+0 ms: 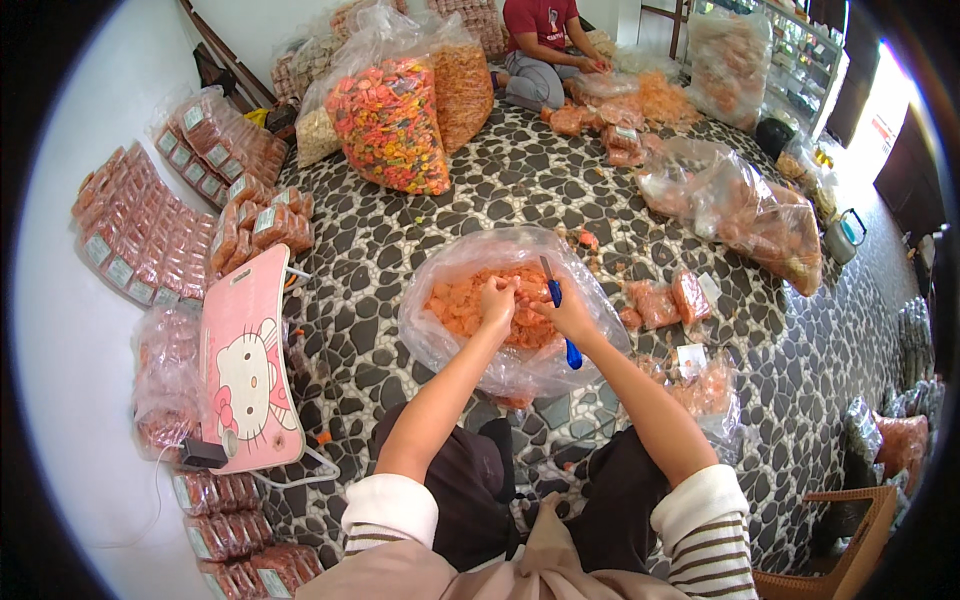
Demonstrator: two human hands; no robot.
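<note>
Blue-handled knife (556, 292), one, over the right part of an open clear bag (470, 250) of orange pieces (455, 308); long axis near to far, leaning slightly left; blade (546, 267) pointing to the far side, handle end (573, 356) to the near; right grip (562, 310): closed around the knife; left grip (499, 300): fingertips beside the right's, whether clamped on anything cannot tell; bag on stone-patterned floor (365, 335), mouth upward
</note>
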